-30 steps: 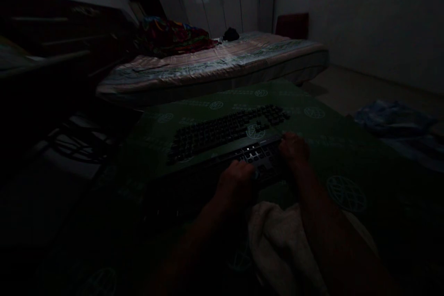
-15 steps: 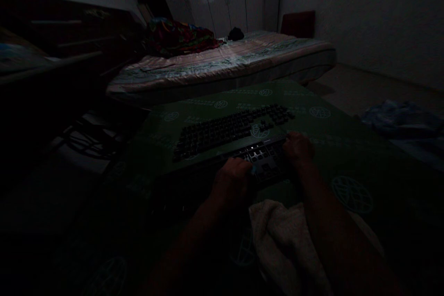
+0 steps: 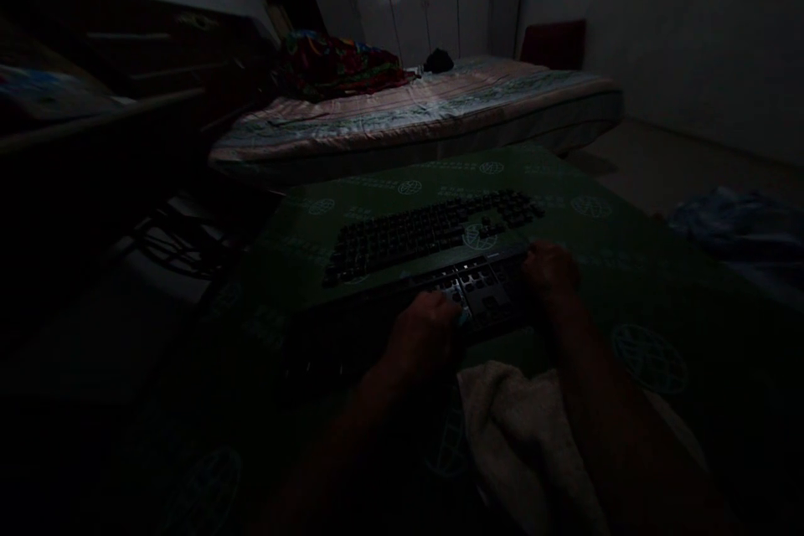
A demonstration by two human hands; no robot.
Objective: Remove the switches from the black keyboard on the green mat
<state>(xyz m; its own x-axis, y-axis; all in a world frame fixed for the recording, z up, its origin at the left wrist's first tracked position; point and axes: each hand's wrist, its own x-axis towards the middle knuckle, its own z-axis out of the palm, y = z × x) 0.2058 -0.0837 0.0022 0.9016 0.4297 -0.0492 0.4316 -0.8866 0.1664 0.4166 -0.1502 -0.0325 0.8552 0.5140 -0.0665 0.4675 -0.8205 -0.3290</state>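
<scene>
Dim room, head view. The keyboard (image 3: 487,289) lies on a green cloth (image 3: 615,268) with a hand at each end, apparently to steady it. The left hand (image 3: 424,335) is at its 7 o'clock corner and the right hand (image 3: 553,268) at 3 o'clock. The fingers of both are curled onto it, but it is too dark to tell whether they grip. Keycaps (image 3: 427,230) lie in rows at 11 o'clock, within reach, and a towel (image 3: 508,427) at 6 o'clock. Bare cloth lies to the right. The bed (image 3: 427,109) edge bounds 12 o'clock.
</scene>
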